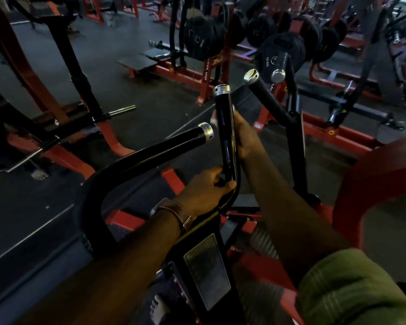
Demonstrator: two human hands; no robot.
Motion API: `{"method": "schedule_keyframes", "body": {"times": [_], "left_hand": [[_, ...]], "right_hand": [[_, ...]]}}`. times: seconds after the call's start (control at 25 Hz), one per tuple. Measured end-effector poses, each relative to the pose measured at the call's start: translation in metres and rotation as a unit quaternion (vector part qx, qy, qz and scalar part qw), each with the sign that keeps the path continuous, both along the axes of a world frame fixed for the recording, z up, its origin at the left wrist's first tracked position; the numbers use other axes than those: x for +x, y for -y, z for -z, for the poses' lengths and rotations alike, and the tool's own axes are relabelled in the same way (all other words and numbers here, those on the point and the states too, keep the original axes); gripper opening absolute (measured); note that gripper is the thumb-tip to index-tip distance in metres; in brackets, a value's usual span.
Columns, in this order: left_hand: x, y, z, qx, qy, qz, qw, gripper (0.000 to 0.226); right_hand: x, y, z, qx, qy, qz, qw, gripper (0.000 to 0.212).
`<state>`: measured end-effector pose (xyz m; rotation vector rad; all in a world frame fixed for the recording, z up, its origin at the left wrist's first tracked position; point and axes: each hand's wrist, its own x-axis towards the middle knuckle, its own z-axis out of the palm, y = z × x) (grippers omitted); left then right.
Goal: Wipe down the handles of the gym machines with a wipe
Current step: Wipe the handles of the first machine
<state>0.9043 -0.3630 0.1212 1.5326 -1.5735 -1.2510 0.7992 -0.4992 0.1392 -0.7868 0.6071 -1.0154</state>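
Observation:
A glossy black upright handle (224, 127) with a silver end cap rises in the middle of the view. My left hand (205, 192) grips the bend at its base, thumb across the tube. My right hand (245, 137) wraps the handle's right side higher up; a small pale bit, possibly the wipe (213, 119), shows at its left edge behind the tube. A second black handle (174, 146) with a silver cap slants off to the left. A third, matte handle (265, 97) angles up on the right.
The machine's black column with a label plate (208, 270) stands below my hands. A red frame arm (370, 174) curves at the right. Racked weight plates (284, 52) and red machine frames (188, 71) fill the far floor. My bare foot (158, 310) is on the floor below.

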Motion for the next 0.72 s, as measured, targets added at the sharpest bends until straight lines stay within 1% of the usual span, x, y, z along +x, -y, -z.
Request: {"method": "schedule_keyframes", "body": {"times": [0.08, 0.12, 0.24, 0.28, 0.32, 0.4, 0.48, 0.52, 0.56, 0.64, 0.72], "left_hand": [[0.001, 0.001, 0.003, 0.002, -0.011, -0.002, 1.000, 0.038], [0.002, 0.002, 0.005, 0.000, -0.018, -0.005, 1.000, 0.038], [0.004, 0.006, 0.009, -0.002, -0.022, -0.011, 1.000, 0.036], [0.004, 0.006, 0.009, -0.001, -0.023, -0.012, 1.000, 0.037], [0.004, 0.007, 0.010, 0.002, -0.027, -0.014, 1.000, 0.037], [0.004, 0.007, 0.010, 0.005, -0.039, -0.016, 0.999, 0.038], [0.004, 0.006, 0.010, 0.003, -0.045, -0.014, 0.999, 0.036], [0.004, 0.006, 0.009, -0.002, -0.045, -0.010, 0.999, 0.033], [0.004, 0.005, 0.009, -0.008, -0.047, -0.007, 0.999, 0.029], [0.004, 0.004, 0.007, -0.014, -0.051, -0.007, 0.999, 0.026], [0.003, 0.004, 0.007, -0.014, -0.050, -0.007, 0.999, 0.029]], "right_hand": [[0.006, 0.011, -0.013, -0.009, -0.011, 0.031, 0.999, 0.028], [0.003, 0.009, -0.009, -0.008, -0.009, 0.028, 1.000, 0.025], [-0.020, -0.017, 0.024, 0.014, -0.027, -0.029, 0.999, 0.026], [-0.029, -0.024, 0.031, -0.004, -0.040, -0.048, 0.998, 0.022], [-0.035, -0.023, 0.032, -0.025, -0.056, -0.044, 0.997, 0.018], [-0.035, -0.005, 0.016, -0.051, -0.059, 0.007, 0.997, 0.012], [-0.022, 0.016, -0.013, -0.089, -0.070, 0.088, 0.990, 0.015], [-0.016, 0.020, -0.025, -0.139, -0.098, 0.139, 0.976, 0.016], [-0.011, 0.019, -0.032, -0.204, -0.139, 0.193, 0.949, 0.015], [-0.012, 0.002, -0.024, -0.325, -0.234, 0.274, 0.875, 0.009], [-0.027, -0.031, -0.001, -0.413, -0.311, 0.296, 0.803, 0.006]]}}
